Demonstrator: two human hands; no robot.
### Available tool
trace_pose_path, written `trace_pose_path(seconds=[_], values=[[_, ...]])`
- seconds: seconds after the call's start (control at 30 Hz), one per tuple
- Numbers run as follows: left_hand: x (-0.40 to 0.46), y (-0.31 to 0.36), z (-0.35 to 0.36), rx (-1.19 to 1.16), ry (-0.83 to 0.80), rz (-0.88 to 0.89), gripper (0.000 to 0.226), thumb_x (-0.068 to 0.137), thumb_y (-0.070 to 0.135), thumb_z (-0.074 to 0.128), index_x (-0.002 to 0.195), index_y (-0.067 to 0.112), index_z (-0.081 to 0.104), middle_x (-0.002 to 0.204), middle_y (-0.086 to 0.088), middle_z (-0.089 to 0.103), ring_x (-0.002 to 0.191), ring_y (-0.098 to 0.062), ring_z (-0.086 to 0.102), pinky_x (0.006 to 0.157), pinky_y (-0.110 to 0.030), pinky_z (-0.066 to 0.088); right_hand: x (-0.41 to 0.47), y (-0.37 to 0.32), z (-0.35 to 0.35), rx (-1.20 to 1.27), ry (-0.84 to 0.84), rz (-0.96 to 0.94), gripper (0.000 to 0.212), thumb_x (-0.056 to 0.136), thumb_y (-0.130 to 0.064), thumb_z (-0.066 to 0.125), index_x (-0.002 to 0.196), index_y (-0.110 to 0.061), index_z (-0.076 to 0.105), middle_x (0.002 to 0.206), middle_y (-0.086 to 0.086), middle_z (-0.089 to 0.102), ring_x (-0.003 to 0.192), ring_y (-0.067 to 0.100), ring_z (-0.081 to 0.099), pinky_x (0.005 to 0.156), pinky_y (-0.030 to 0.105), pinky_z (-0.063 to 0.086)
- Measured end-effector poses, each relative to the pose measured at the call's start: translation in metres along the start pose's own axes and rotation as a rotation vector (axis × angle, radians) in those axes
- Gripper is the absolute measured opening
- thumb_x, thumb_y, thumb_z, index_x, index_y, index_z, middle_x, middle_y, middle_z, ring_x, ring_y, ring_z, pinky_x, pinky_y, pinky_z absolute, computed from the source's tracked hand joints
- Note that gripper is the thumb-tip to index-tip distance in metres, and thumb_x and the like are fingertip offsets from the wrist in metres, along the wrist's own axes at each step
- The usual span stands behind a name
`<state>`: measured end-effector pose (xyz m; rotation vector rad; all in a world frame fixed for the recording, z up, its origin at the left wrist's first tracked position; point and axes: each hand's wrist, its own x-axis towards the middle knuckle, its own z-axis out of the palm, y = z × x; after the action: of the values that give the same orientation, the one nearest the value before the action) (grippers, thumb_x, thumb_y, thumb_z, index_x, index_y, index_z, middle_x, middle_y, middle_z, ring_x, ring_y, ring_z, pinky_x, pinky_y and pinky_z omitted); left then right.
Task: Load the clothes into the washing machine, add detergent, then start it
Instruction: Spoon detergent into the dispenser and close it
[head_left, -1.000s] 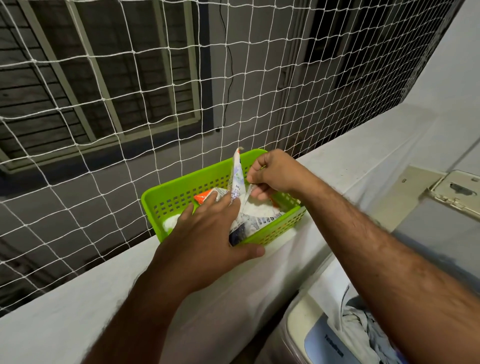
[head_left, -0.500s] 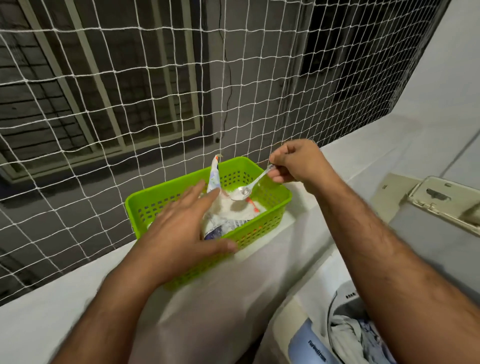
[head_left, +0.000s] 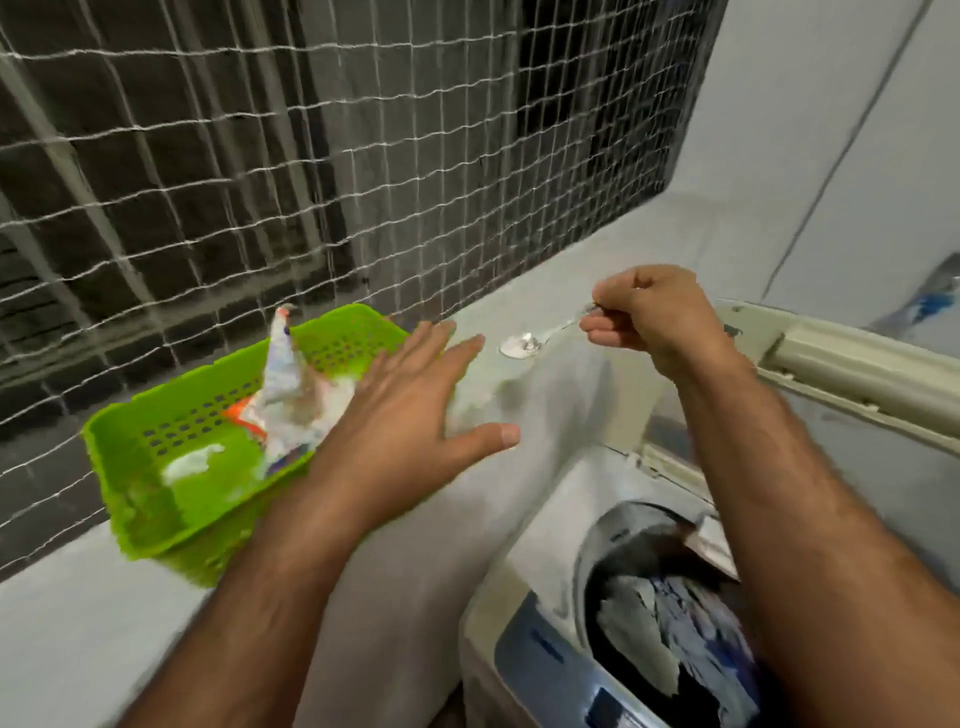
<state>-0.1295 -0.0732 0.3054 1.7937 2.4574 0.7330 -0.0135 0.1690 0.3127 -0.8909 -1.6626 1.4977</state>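
Nearest, clothes (head_left: 670, 623) fill the open washing machine (head_left: 524, 618), the left hand (head_left: 415, 410) hovers flat-fingered beside the green basket (head_left: 156, 499) (detergent packet (head_left: 291, 395) inside), and the right hand (head_left: 649, 317) pinches 1 powder-laden spoon (head_left: 524, 344) above the ledge (head_left: 545, 405).

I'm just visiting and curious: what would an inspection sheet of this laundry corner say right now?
Surface: grey ledge, bare where visible.
Job's things: spoon heaped with white powder, over the ledge; detergent packet open, standing in green basket; washing machine lid up, clothes in the drum.
Clutter: white powder spilled in the basket.
Hands: right hand pinches the spoon handle; left hand open, fingers spread, holding nothing.
Cables: nothing seen.
Surroundings: white netting above the ledge, dark wall behind it.
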Motion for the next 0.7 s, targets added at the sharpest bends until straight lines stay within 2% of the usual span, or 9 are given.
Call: trace_pose_path(seconds=[0.1, 0.17, 0.27, 0.37, 0.57, 0.63, 0.7], values=[[0.015, 0.028, 0.039, -0.013, -0.046, 0.074, 0.092, 0.073, 0.078, 0.040, 0.150, 0.031, 0.023, 0.161, 0.004, 0.011, 0.148, -0.012, 0.005, 0.120, -0.042, 0.008, -0.009, 0.026, -0.050, 0.035, 0.087, 0.047, 0.007, 0.087, 0.002, 0.062, 0.082, -0.002, 0.061, 0.073, 0.018, 0.053, 0.048, 0.017, 0.064, 0.051, 0.028, 0.059], [0.024, 0.045, 0.072, -0.016, -0.114, 0.114, 0.086, 0.080, 0.074, 0.046, 0.150, 0.031, 0.021, 0.161, 0.004, 0.009, 0.148, -0.012, 0.003, 0.120, -0.039, 0.002, -0.017, 0.050, -0.084, 0.033, 0.170, 0.089, 0.004, 0.089, 0.001, 0.060, 0.086, -0.001, 0.060, 0.071, 0.019, 0.055, 0.047, 0.015, 0.065, 0.047, 0.025, 0.057], [0.032, 0.065, 0.129, -0.002, -0.216, 0.154, 0.083, 0.084, 0.069, 0.044, 0.151, 0.029, 0.017, 0.162, 0.005, 0.005, 0.148, -0.012, 0.000, 0.119, -0.038, -0.003, -0.032, 0.095, -0.132, 0.023, 0.294, 0.163, 0.016, 0.091, 0.003, 0.058, 0.076, -0.003, 0.060, 0.065, 0.015, 0.061, 0.047, 0.014, 0.067, 0.045, 0.024, 0.055], [0.035, 0.080, 0.188, 0.026, -0.290, 0.212, 0.081, 0.087, 0.068, 0.042, 0.152, 0.026, 0.017, 0.162, 0.001, 0.006, 0.148, -0.016, 0.001, 0.119, -0.041, 0.001, -0.050, 0.144, -0.176, 0.046, 0.453, 0.252, 0.023, 0.092, 0.004, 0.057, 0.071, -0.005, 0.058, 0.062, 0.013, 0.059, 0.043, 0.012, 0.065, 0.042, 0.024, 0.055], [0.027, 0.090, 0.280, 0.003, -0.458, 0.252, 0.082, 0.087, 0.066, 0.045, 0.152, 0.025, 0.016, 0.162, 0.000, 0.006, 0.148, -0.017, 0.001, 0.119, -0.043, 0.003, -0.091, 0.231, -0.230, 0.106, 0.738, 0.355, 0.016, 0.091, 0.007, 0.055, 0.076, 0.001, 0.060, 0.065, 0.019, 0.058, 0.041, 0.014, 0.060, 0.042, 0.025, 0.051], [0.025, 0.092, 0.300, 0.029, -0.494, 0.264, 0.082, 0.087, 0.067, 0.043, 0.152, 0.025, 0.015, 0.162, -0.001, 0.005, 0.148, -0.017, 0.002, 0.119, -0.044, 0.004, -0.100, 0.250, -0.240, 0.083, 0.813, 0.401, 0.011, 0.091, 0.005, 0.054, 0.083, 0.005, 0.062, 0.066, 0.019, 0.061, 0.047, 0.020, 0.060, 0.048, 0.029, 0.053], [0.023, 0.095, 0.314, 0.075, -0.525, 0.269, 0.085, 0.087, 0.067, 0.043, 0.152, 0.023, 0.012, 0.162, -0.003, 0.004, 0.148, -0.019, 0.003, 0.118, -0.042, 0.003, -0.105, 0.266, -0.247, 0.012, 0.854, 0.448, 0.011, 0.089, 0.001, 0.056, 0.083, 0.002, 0.065, 0.068, 0.017, 0.065, 0.050, 0.021, 0.060, 0.046, 0.022, 0.052]])
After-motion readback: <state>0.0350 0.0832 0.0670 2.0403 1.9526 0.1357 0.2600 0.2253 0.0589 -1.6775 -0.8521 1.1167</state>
